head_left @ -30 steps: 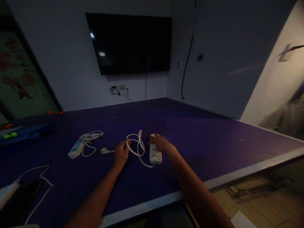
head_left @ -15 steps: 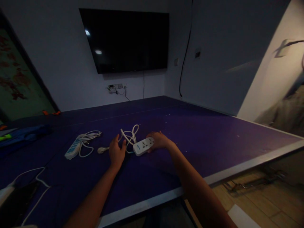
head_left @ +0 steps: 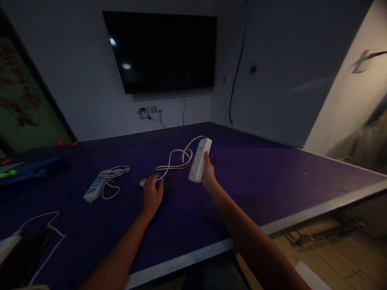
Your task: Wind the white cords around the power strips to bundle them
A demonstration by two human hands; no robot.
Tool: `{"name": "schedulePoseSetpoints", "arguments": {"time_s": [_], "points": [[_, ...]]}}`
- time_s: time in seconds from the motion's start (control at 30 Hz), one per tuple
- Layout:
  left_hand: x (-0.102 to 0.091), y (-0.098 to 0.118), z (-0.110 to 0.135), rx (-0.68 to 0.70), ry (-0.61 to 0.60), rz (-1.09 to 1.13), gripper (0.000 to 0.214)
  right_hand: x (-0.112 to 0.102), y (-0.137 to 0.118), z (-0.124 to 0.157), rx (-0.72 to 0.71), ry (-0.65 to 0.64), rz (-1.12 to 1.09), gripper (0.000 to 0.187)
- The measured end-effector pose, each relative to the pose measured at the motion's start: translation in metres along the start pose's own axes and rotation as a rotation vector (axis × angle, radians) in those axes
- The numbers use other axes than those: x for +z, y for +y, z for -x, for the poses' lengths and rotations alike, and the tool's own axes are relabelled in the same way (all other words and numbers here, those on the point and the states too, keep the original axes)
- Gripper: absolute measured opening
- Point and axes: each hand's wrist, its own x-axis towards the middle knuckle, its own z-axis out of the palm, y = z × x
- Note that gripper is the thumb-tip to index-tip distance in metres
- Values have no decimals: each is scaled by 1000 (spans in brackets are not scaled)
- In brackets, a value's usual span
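Before the TV (head_left: pixel 165 52), the strip (head_left: pixel 199 161) is held by the right hand (head_left: pixel 208 171), long axis pointed TV-ward. Farther from the TV, the left hand (head_left: pixel 152 192) is half-curled by the plug (head_left: pixel 142 183); its grip cannot be told.

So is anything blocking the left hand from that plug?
Nothing visible is. The plug pokes out right beside the fingers of the left hand. The white cord runs to those fingers, but whether they grip it is hidden.

Bare left hand (head_left: pixel 152 196), bare right hand (head_left: pixel 208 173), forearms (head_left: pixel 246 229) bare too, dark clothing (head_left: pixel 211 277) below, possibly trousers, dimly lit
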Motion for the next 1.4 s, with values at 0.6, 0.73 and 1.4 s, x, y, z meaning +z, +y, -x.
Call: {"name": "schedulePoseSetpoints", "arguments": {"time_s": [0.6, 0.73, 1.4], "points": [[-3, 50, 14, -358, -330, 768, 61, 33, 38, 48, -430, -419, 633, 32], [-2, 54, 16, -392, -284, 802, 59, 29, 28, 49, -634, -593, 742, 31], [-14, 53, 2, -734, -338, 1160, 68, 10, 23, 15, -740, -294, 1304, 40]]}}
